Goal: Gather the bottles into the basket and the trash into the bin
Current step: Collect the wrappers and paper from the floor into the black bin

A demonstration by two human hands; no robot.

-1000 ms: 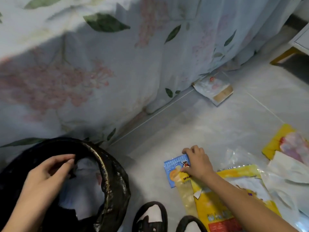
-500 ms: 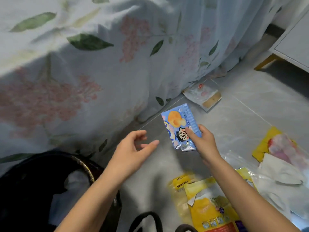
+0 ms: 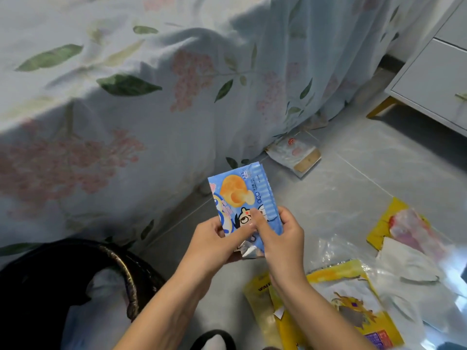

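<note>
Both hands hold the blue wrapper (image 3: 243,205) upright over the floor (image 3: 353,193): the left hand (image 3: 214,245) pinches its lower left edge and the right hand (image 3: 279,236) pinches the lower right, thumb across the front. The bin (image 3: 121,269) sits near left, its rim just below the left forearm. The wrapper is light and slick, so a loose toss could slide off the rim or flutter short. More trash lies near right: a yellow bag (image 3: 353,306), a tissue (image 3: 406,261), and a clear packet (image 3: 295,154) further off by the bedsheet (image 3: 126,84).
</note>
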